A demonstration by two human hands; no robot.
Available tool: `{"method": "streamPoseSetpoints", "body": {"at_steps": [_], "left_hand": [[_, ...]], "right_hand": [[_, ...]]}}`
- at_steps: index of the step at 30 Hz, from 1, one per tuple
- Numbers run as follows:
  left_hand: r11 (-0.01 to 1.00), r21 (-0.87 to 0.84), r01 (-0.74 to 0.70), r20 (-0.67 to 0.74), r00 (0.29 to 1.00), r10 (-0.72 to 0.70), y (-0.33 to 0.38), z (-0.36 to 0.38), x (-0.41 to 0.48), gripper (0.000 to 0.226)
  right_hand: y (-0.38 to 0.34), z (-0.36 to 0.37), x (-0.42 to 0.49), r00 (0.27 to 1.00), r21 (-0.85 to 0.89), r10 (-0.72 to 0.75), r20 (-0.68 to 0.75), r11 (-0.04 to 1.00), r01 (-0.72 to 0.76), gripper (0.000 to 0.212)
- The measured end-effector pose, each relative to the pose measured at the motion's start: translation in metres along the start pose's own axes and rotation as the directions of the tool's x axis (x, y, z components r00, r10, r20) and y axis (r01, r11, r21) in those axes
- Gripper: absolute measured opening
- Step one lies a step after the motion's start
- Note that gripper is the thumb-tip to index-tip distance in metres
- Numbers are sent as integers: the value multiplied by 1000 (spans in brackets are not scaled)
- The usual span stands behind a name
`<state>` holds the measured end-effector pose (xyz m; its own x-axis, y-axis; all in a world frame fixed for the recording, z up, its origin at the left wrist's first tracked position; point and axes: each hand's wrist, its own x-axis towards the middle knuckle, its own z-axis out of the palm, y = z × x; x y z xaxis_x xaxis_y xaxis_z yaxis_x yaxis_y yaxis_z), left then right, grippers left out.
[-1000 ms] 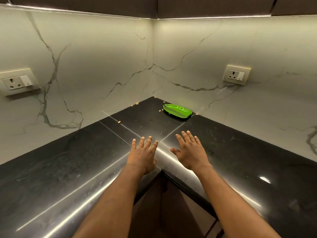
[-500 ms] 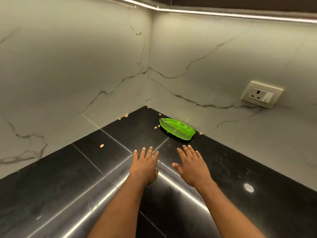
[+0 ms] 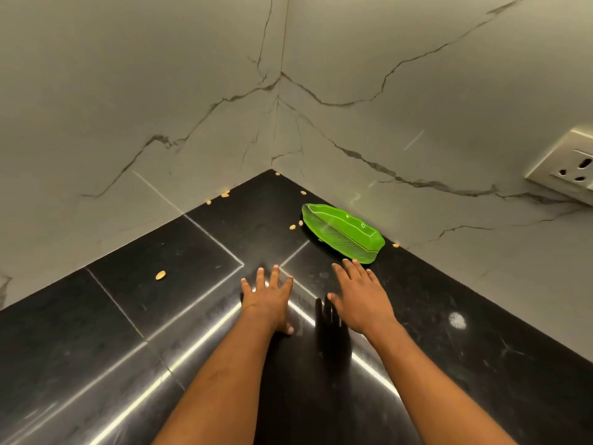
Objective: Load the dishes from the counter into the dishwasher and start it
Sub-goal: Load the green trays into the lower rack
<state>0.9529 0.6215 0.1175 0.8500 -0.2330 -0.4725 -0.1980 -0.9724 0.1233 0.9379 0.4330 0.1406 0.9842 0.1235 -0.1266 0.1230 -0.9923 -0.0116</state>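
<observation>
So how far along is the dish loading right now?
Nothing looks done: the green dish lies on the counter by the corner, not yet loaded. Both hands are open and empty; the right hand reaches to the dish's near edge, the left hand alongside. Lifting, loading and starting remain.

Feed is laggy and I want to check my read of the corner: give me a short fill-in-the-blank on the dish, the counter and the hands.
The leaf-shaped dish is ____ in colour.
It lies in the corner of the black ____, close to the wall.
The left hand and the right hand each hold ____.
The hand that reaches nearest the dish is the ____ one.
Missing words: green; counter; nothing; right.
</observation>
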Motion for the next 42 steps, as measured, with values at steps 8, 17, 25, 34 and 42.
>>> {"method": "streamPoseSetpoints", "body": {"at_steps": [8, 17, 25, 34, 42], "left_hand": [[991, -105, 88, 309, 950, -52, 9, -23, 52, 143], [985, -124, 118, 341, 937, -69, 12, -27, 54, 145], [989, -113, 100, 337, 940, -56, 11, -25, 54, 144], [994, -87, 72, 262, 964, -47, 11, -26, 46, 141], [997, 25, 73, -215, 974, -66, 15, 26, -19, 101]], "right_hand": [[26, 17, 102, 997, -43, 46, -69, 998, -49, 59], [24, 25, 136, 984, -178, 107, -140, 975, -131, 14], [33, 33, 118, 959, -169, 55, -277, 980, -105, 34], [38, 26, 56, 872, -198, -85, -481, 980, -14, 31], [23, 14, -24, 757, -167, -165, -632, 983, 75, 20]]}}
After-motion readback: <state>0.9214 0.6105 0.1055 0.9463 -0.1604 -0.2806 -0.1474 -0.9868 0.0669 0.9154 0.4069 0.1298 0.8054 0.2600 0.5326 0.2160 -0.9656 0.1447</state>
